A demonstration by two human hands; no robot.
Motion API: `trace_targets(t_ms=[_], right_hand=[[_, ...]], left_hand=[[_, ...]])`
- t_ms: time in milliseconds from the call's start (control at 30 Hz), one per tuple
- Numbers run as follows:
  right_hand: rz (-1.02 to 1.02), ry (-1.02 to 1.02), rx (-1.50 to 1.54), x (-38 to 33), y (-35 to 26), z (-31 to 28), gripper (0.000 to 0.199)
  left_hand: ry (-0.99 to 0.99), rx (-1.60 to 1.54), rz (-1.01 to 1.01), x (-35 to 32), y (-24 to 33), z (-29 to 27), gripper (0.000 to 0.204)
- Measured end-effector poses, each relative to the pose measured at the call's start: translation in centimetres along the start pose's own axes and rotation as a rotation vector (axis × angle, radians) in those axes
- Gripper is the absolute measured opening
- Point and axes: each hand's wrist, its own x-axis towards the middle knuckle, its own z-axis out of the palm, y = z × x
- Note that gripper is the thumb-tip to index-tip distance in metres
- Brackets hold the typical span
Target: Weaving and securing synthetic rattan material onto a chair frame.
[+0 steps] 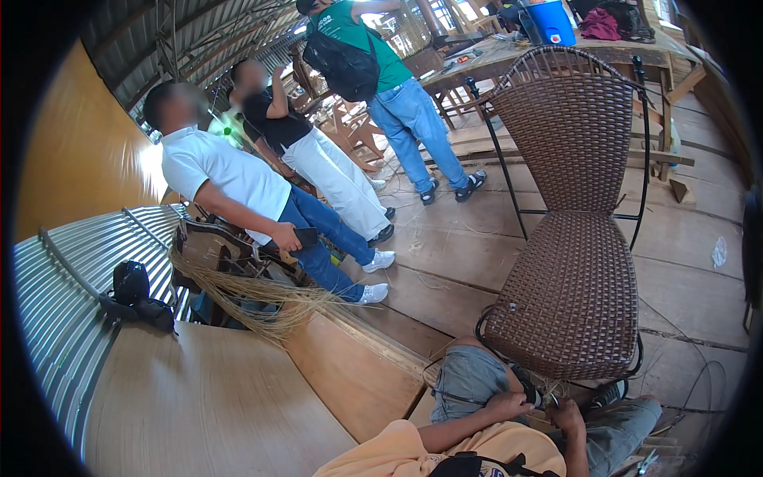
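Observation:
A tall chair of brown woven wicker on a black metal frame (568, 294) stands right in front of me, its seat edge close above my hands. My left hand (510, 406) is closed beside my knee, below the seat's front edge. Next to it my right hand (567, 416) is closed too, fingers pinched together. Between the two is a small shiny piece, with pale loose strands (555, 389) by it. What each hand grips is too small and partly hidden to name. A thin dark strand (445, 385) curves out left of my knee.
Left of me is a wooden panel (214, 397) with a bundle of straw-coloured strands (254, 290) behind it. A person in a white shirt (226, 175) and two others stand beyond. A workbench (477, 67) holds a blue jug (551, 22). Thin cords lie on the plank floor at right.

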Motion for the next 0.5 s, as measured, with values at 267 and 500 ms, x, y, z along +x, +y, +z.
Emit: trace_targets(t_ms=[267, 500], right_hand=[[0.002, -0.008, -0.007, 0.0, 0.4, 0.0, 0.015], [0.014, -0.008, -0.017, 0.2, 0.5, 0.2, 0.014]], left_hand=[[0.033, -0.010, 0.042, -0.1, 0.2, 0.0, 0.044], [-0.002, -0.038, 0.008, 0.0, 0.3, -0.3, 0.045]])
